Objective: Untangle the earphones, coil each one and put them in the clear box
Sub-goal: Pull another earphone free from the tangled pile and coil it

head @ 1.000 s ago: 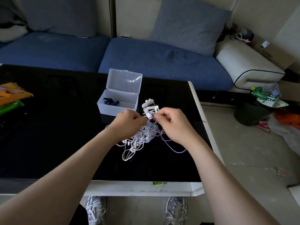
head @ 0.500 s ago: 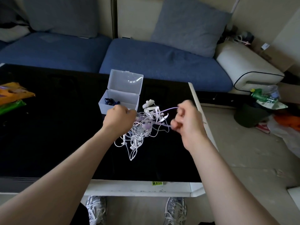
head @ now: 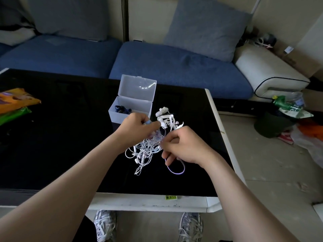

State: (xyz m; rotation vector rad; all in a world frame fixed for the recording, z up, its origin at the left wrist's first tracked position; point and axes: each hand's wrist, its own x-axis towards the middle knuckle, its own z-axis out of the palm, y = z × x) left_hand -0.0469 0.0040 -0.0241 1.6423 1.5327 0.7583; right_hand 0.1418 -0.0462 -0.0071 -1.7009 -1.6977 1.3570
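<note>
The clear box is standing open on the black surface, its lid tilting back, with dark blue earphones lying inside. Just in front of it, my left hand is pinching the lilac earphone cable above the tangle of white earphones. My right hand, fingers curled, is gripping the same cable at the tangle's right side. Loose white earpieces are lying beside the box; snack packets are sitting far left.
</note>
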